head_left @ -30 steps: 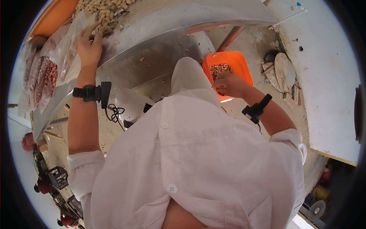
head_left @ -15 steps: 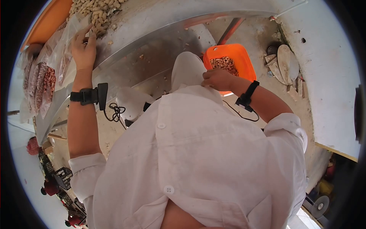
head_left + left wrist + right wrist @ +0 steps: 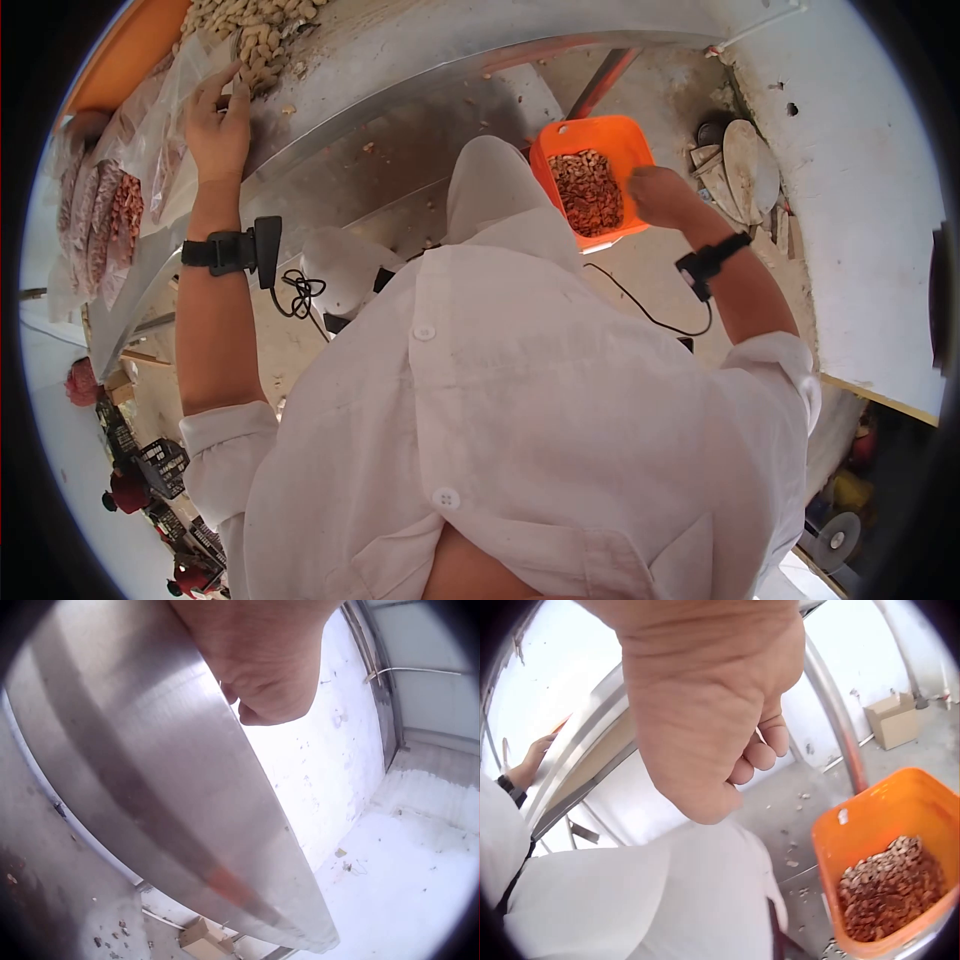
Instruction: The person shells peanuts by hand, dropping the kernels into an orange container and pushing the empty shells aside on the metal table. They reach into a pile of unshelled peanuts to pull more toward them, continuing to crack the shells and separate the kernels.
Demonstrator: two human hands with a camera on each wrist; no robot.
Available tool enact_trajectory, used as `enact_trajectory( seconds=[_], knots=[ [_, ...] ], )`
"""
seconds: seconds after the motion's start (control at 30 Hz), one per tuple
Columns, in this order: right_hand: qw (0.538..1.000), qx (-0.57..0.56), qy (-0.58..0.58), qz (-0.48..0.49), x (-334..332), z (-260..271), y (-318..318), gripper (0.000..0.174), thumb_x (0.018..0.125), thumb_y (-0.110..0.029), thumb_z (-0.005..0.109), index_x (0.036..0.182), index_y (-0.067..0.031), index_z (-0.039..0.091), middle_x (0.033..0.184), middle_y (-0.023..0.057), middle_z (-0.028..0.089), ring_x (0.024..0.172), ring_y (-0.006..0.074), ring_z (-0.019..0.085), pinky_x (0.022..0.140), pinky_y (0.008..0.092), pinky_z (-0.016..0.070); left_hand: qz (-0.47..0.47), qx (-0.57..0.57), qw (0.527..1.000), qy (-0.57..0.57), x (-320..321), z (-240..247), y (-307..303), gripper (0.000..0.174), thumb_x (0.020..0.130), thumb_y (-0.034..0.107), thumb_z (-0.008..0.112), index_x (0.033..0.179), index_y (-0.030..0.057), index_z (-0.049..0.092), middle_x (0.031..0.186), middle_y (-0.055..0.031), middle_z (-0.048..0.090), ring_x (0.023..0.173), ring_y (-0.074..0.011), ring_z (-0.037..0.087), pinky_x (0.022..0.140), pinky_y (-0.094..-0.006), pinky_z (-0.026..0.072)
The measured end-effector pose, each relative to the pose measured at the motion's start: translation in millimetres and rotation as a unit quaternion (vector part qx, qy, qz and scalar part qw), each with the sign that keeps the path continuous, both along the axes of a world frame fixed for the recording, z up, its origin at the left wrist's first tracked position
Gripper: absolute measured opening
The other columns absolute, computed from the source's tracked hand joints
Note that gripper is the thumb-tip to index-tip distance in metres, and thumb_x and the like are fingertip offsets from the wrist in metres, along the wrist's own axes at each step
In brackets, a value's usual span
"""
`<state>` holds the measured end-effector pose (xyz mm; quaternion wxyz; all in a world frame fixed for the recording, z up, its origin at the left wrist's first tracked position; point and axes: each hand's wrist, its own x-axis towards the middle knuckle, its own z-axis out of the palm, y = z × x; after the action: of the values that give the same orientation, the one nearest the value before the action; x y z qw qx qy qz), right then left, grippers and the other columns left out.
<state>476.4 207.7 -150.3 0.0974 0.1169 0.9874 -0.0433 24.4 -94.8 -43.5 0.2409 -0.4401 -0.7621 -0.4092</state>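
Nuts (image 3: 588,190) lie in a loose, grainy layer in the bottom of a smooth orange plastic tub (image 3: 630,150) with rounded corners, paler toward one side and reddish brown toward the other. Beside its rim is the right hand (image 3: 662,197), fingers curled in toward the palm, blurred in the head view; nothing shows in its hold.

The left hand (image 3: 217,135) is at the edge of a metal table (image 3: 400,85), fingers lightly bent and partly spread, thumb apart from them. Its fingertips are near a heap of knobbly, tan unshelled peanuts (image 3: 262,45); whether they pinch one, I cannot tell. Just beside it lies a thin, creased clear bag (image 3: 175,130). Farther along are plump, wrinkled bags of reddish nuts (image 3: 125,215), and an orange curved container (image 3: 125,60) behind.

The table's side is brushed, shiny sheet with a long curved edge. A plain cardboard box (image 3: 892,721), flaps up, sits by the wall.
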Motion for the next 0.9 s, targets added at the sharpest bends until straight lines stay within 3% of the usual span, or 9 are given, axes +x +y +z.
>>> enact_trajectory(
  seconds=[0.07,0.13,0.23,0.3,0.37,0.5,0.57,0.7,0.9],
  knots=[
    [0.998,0.044,-0.042,-0.014,48,-22,44,0.013,0.068,-0.011,0.056,0.078,-0.0032,0.06,0.082,0.0123,0.06,0.079,0.0325,0.059,0.073,0.0413,0.0487,-0.002,-0.001,1.0,0.0,0,1,-1,0.026,0.081,0.015,0.059,0.106,0.0136,0.066,0.102,-0.0097,0.061,0.076,-0.014,0.06,0.069,-0.0266,0.048],
    [0.952,0.089,-0.194,-0.219,83,-9,56,0.021,0.068,-0.009,0.057,0.088,-0.0053,0.063,0.089,0.0117,0.06,0.086,0.0317,0.058,0.077,0.0397,0.0487,-0.007,-0.005,1.0,-0.007,-3,0,-1,0.026,0.081,0.015,0.059,0.107,0.0137,0.066,0.102,-0.0096,0.061,0.076,-0.0141,0.06,0.069,-0.0266,0.0479],
    [0.946,0.16,-0.147,-0.24,102,1,42,0.028,0.068,-0.007,0.059,0.096,-0.0077,0.065,0.093,0.0107,0.06,0.096,0.0306,0.056,0.083,0.0389,0.0473,-0.014,-0.004,1.0,-0.01,-3,-1,1,0.026,0.082,0.015,0.059,0.107,0.0139,0.066,0.103,-0.0093,0.06,0.076,-0.0141,0.06,0.068,-0.0265,0.0479],
    [0.982,0.058,-0.007,-0.178,83,-25,41,0.031,0.068,-0.008,0.062,0.098,-0.0094,0.064,0.097,0.0092,0.059,0.101,0.0291,0.053,0.086,0.0383,0.0458,-0.006,-0.004,1.0,-0.021,-4,-1,1,0.026,0.082,0.014,0.059,0.107,0.0139,0.066,0.103,-0.0093,0.06,0.076,-0.0141,0.06,0.068,-0.0262,0.0479],
    [0.99,0.06,0.048,-0.119,43,-39,24,0.029,0.069,-0.01,0.063,0.098,-0.0097,0.063,0.096,0.0084,0.058,0.098,0.0284,0.053,0.085,0.0381,0.0452,0.0,-0.006,1.0,-0.023,-3,-1,1,0.026,0.081,0.014,0.059,0.106,0.0138,0.067,0.104,-0.0093,0.06,0.076,-0.0141,0.06,0.068,-0.026,0.0479],
    [0.994,0.07,0.073,-0.031,-29,-61,-26,0.023,0.07,-0.018,0.065,0.091,-0.0095,0.062,0.092,0.007,0.059,0.094,0.0266,0.053,0.086,0.0371,0.0433,0.011,-0.027,0.999,-0.021,5,5,0,0.027,0.083,0.011,0.058,0.108,0.0087,0.065,0.103,-0.0091,0.061,0.079,-0.0139,0.06,0.072,-0.0255,0.0475],
    [0.992,0.007,0.12,-0.035,-47,-63,-45,0.024,0.068,-0.018,0.067,0.09,-0.0099,0.062,0.092,0.006,0.058,0.094,0.0258,0.053,0.085,0.0364,0.0434,0.009,-0.035,0.999,-0.022,3,4,-1,0.027,0.083,0.01,0.058,0.11,0.0063,0.063,0.103,-0.0089,0.062,0.08,-0.0135,0.06,0.074,-0.0253,0.0473],
    [0.971,-0.146,0.184,0.033,-58,-57,-57,0.027,0.063,-0.016,0.071,0.089,-0.011,0.062,0.092,0.0045,0.057,0.093,0.0243,0.052,0.084,0.0358,0.0432,-0.01,-0.025,1.0,-0.011,-7,-2,-1,0.026,0.082,0.012,0.058,0.108,0.0093,0.065,0.1,-0.0092,0.063,0.078,-0.0143,0.061,0.071,-0.0259,0.048],
    [0.955,-0.145,0.243,0.088,-55,-59,-65,0.031,0.063,-0.005,0.069,0.093,-0.0124,0.063,0.091,0.0027,0.056,0.094,0.0231,0.051,0.086,0.0363,0.0435,-0.016,-0.026,1.0,0.0,-2,2,0,0.025,0.081,0.013,0.058,0.105,0.0098,0.066,0.096,-0.0088,0.064,0.075,-0.0147,0.063,0.07,-0.026,0.0479]
  ],
)
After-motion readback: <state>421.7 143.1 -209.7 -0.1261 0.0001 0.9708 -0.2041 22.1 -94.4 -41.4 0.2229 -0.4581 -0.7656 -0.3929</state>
